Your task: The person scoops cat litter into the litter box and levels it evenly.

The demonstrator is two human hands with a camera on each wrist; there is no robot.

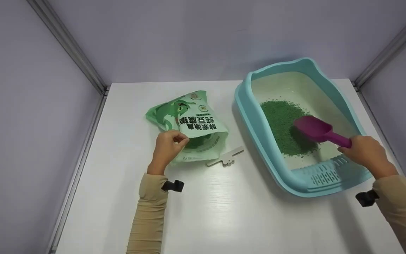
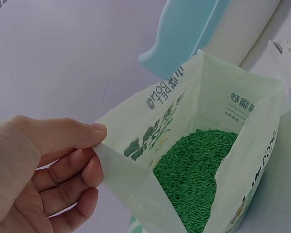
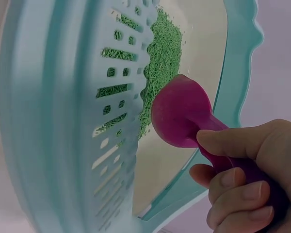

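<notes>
On the left of the table lies a green and white cat litter bag (image 1: 192,116), its mouth facing me, with green pellets (image 2: 191,174) inside. My left hand (image 1: 167,148) pinches the edge of that mouth between thumb and forefinger, as the left wrist view also shows. My right hand (image 1: 368,155) grips the handle of a magenta scoop (image 1: 314,128). The scoop's bowl is over the pale blue litter box (image 1: 259,120), above a patch of green pellets (image 1: 282,123) on its floor. In the right wrist view, the thumb lies along the scoop's neck; whether the bowl holds pellets cannot be made out.
A light grey flat piece with a notched edge (image 1: 226,158) lies on the white table (image 1: 217,211) between bag and litter box. The box has a slotted front step (image 1: 324,178). Pale walls stand behind and on both sides.
</notes>
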